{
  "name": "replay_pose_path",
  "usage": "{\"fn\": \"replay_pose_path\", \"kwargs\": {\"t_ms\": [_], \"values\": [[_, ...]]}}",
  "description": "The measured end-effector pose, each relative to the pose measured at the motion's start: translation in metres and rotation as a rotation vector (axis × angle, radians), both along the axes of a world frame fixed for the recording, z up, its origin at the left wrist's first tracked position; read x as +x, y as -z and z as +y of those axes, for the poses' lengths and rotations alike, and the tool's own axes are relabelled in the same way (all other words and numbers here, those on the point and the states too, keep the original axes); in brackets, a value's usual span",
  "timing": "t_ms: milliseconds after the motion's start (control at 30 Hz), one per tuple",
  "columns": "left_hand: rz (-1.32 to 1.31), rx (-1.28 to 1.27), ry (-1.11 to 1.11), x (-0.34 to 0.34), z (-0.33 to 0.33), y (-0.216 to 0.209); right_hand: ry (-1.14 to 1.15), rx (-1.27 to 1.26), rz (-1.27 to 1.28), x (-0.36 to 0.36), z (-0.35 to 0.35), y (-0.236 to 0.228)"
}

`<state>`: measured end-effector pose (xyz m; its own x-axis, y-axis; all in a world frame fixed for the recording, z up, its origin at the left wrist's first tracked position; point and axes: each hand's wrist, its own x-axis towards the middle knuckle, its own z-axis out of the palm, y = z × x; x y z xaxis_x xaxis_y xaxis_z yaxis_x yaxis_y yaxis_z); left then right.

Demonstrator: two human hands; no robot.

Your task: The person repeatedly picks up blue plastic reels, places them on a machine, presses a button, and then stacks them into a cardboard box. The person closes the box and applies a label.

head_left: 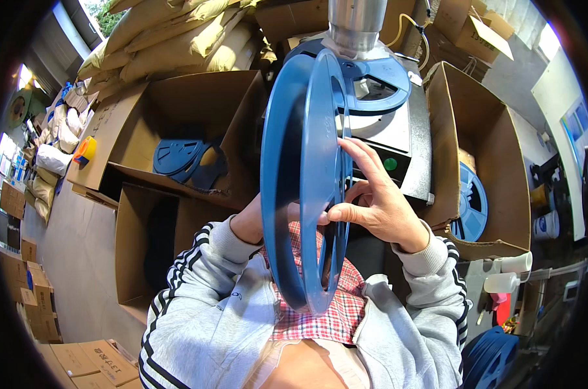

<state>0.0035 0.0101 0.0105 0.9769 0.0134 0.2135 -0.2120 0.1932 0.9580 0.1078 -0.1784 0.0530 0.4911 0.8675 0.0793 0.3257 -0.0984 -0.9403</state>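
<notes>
A large blue plastic reel (pixel 320 129) stands on edge in front of my chest, its two round flanges seen nearly side-on with a gap between them. My right hand (pixel 388 211) grips the right flange, thumb near the hub openings and fingers bent against its outer face. On the other side, my left hand (pixel 247 222) holds the reel around the middle; most of its fingers are hidden behind the left flange. Just beyond, a blue flange (pixel 388 84) lies on a white-topped machine (pixel 397 136) with a green button, beneath a metal cylinder (pixel 357 26).
An open carton (pixel 242 97) at left holds blue flanges (pixel 180 155); a lower carton (pixel 135 259) stands nearer. At right, another carton (pixel 501 142) contains a blue reel (pixel 470 201). More blue reels (pixel 492 356) sit lower right. Stacked sacks (pixel 177 39) rise behind.
</notes>
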Motion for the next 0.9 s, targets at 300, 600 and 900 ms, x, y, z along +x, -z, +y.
{"fn": "replay_pose_path", "kwargs": {"t_ms": [300, 600, 900], "values": [[0.168, -0.166, 0.101, -0.008, 0.001, 0.004, -0.024, 0.106, 0.009, 0.003, -0.002, 0.015], [0.187, -0.146, 0.139, -0.002, -0.008, -0.006, 0.032, 0.112, -0.008, 0.000, -0.010, 0.017], [0.124, -0.077, 0.063, -0.005, -0.003, 0.007, 0.022, 0.107, 0.000, -0.005, -0.008, 0.015]]}}
